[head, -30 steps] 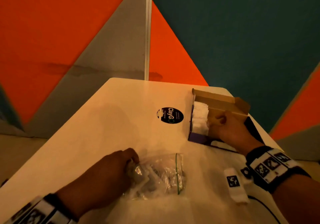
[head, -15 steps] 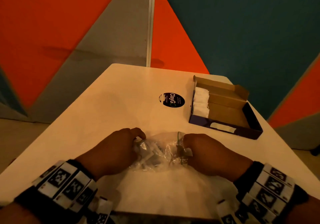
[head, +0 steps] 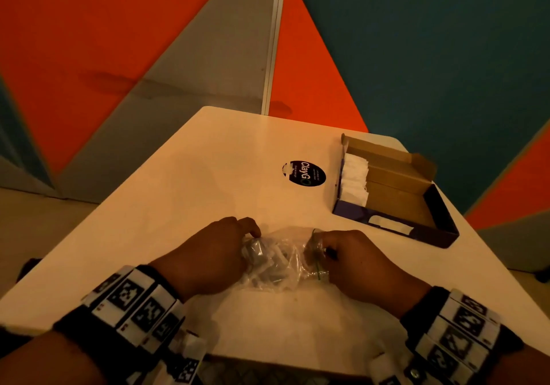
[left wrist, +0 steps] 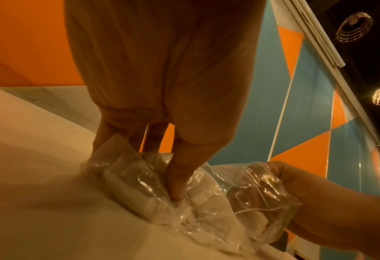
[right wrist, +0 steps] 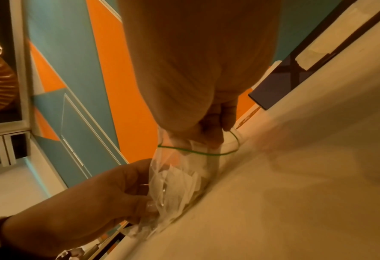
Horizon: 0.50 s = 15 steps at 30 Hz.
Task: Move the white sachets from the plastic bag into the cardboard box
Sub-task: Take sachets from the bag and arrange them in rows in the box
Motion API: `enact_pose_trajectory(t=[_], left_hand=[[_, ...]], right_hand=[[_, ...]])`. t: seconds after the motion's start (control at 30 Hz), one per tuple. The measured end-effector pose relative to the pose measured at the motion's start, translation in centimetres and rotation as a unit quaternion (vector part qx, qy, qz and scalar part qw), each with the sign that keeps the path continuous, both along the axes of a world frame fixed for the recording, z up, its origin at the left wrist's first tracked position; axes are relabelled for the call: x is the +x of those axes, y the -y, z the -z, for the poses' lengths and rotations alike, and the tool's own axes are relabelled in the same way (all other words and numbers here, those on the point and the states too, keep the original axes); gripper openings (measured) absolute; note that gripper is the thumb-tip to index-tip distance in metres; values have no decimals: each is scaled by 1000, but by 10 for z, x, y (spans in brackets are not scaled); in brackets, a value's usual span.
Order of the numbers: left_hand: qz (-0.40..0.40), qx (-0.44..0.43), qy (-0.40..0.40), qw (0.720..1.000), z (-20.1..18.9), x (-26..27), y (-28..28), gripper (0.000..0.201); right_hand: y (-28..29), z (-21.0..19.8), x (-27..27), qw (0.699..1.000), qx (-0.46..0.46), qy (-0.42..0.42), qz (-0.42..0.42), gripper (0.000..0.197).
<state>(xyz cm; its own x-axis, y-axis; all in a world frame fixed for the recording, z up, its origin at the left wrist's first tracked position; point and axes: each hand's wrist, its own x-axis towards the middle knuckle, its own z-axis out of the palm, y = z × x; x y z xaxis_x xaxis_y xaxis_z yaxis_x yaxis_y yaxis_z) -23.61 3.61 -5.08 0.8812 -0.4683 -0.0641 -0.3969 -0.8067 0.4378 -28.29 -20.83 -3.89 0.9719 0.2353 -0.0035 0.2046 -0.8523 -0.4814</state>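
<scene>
Clear plastic bag (head: 279, 261) of white sachets (left wrist: 209, 198) on white table (head: 184, 194), left hand (head: 208, 258) pinching its closed end, right hand (head: 361, 261) gripping its green-lined mouth; open cardboard box (head: 395, 194) far right, sachets stacked inside; black ClayGo sticker (head: 303, 173) beside box

Office-like room, white table (head: 184, 194), orange-teal wall panels (head: 431, 57)
</scene>
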Motion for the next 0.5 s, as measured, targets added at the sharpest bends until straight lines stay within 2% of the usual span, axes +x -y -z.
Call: enact_pose_trajectory(t=[0.13,0.33,0.5], left_hand=[[-1,-4,-5,1000,0,0,0,50],[3,-1,-13,1000,0,2,1,49],[-4,-7,-11,1000,-2,-1,1,47]], right_hand=[[-6,2,7,1000,-22,-14,12,22],[-23,2,14,998,55,-35,11,17],[-30,8,14,999,25,-34,15,19]])
